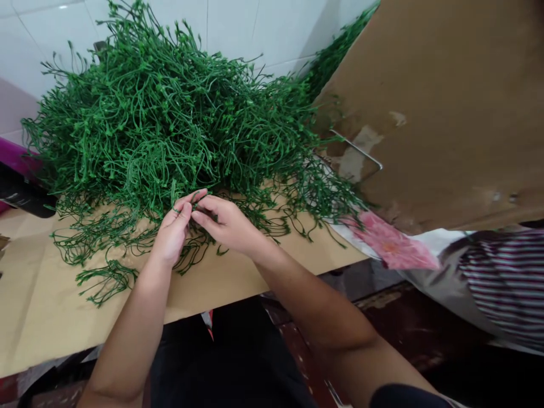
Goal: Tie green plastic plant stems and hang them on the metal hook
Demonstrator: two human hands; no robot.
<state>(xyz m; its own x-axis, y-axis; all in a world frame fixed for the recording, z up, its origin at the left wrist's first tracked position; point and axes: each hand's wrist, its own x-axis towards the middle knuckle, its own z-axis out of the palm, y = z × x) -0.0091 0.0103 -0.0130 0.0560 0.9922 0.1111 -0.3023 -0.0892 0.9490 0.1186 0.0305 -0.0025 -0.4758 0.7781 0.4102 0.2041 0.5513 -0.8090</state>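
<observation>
A big heap of green plastic stems (170, 113) with small budded tips rises against the wall, behind my hands. My left hand (173, 226) pinches a thin green stem (175, 195) between thumb and fingers at the heap's front edge. Right beside it, my right hand (223, 221) has thumb and fingertips closed on the same stem, close to the left fingertips. Where exactly the stem runs between the fingers is partly hidden. Loose stems (193, 252) lie on the brown cardboard under and between my wrists, and a small separate bunch (108, 277) lies to the left.
Brown cardboard (55, 317) covers the work surface. A large cardboard box (446, 102) with a metal wire handle (361, 150) leans in from the right. Pink material (393, 241) lies below it. A black cylinder (25, 190) stands at far left, and white tiles (238, 28) form the wall behind.
</observation>
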